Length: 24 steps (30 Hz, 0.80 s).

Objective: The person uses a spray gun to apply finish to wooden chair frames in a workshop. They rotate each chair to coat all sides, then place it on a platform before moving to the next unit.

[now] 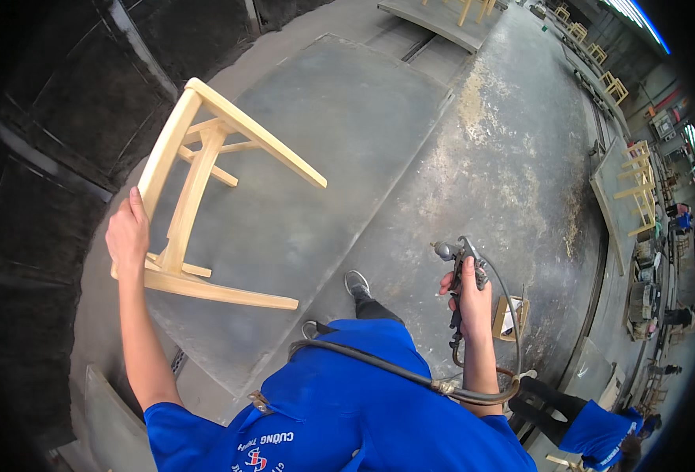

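Left hand: left hand [128, 234] is closed on a rail of the stool [198, 197], thumb up along the wood, arm stretched out to the person's left.
Right hand: right hand [468, 303] is wrapped around the grip of a spray gun [459, 259], fingers curled shut on it, nozzle pointing left toward the stool.
Stool: a bare pale wood frame, tipped on its side, one long leg lying along the floor [347, 134] and the others sticking up and out; square-cut legs joined by short crossbars, unfinished and light yellow.
Spray gun: grey metal, small round head, held upright, well apart from the stool.
Hose: a thick dark hose [371, 363] runs from below the gun, loops under the right forearm and crosses the person's front, with a metal coupling near the elbow; a thinner grey line arcs from the gun's top down to the loop.
Clothing: blue short-sleeved shirt; one grey shoe [356, 283] shows on the floor between the hands.
Floor: grey concrete slabs, smooth near the stool, blotched with pale dusty residue to the right.
Nearby: a small open wooden box [511, 318] lies just right of the right hand.
Far right: more pale wood frames [638, 185] stand on racks along the wall; another person [599, 433] in blue crouches at lower right.
Left edge: dark, sooty wall panels.
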{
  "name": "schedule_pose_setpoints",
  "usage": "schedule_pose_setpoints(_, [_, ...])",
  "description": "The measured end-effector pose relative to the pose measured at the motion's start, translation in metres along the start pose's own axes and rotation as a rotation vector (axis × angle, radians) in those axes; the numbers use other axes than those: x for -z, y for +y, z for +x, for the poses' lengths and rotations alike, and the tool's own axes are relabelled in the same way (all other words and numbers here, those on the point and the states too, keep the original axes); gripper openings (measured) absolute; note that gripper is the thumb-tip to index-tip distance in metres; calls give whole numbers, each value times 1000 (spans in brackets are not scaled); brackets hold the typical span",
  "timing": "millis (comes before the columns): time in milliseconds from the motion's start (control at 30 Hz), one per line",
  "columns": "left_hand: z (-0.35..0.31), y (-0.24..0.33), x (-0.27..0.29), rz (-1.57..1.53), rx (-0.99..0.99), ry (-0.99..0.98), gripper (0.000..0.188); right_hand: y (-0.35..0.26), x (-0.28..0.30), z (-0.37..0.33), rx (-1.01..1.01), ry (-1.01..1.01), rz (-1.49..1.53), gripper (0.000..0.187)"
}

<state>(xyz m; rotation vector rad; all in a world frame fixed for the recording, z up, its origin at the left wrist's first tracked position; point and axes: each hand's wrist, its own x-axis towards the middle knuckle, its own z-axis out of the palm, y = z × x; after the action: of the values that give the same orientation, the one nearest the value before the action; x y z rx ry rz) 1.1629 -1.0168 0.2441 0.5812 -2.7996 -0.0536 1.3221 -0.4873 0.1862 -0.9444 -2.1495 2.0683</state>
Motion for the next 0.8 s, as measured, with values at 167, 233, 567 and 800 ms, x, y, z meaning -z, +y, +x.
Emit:
schedule_pose_setpoints(167, [-60,21,-35,-87,-137,86,57,-8,-13,13,-14,-35,42,47])
schedule_pose_setpoints(233, [-98,12,-60,-122,-154,73,49,-15,-23,17,-2,-84,48,47])
schedule_pose_setpoints(567, [-105,-159,-143,-196,47,111,32,-41,-58,14,130,-450,-32,54])
schedule_pose_setpoints(800, [-62,-143,-164,-757,1005,163,60,-30,-53,19,116,-476,-66,65])
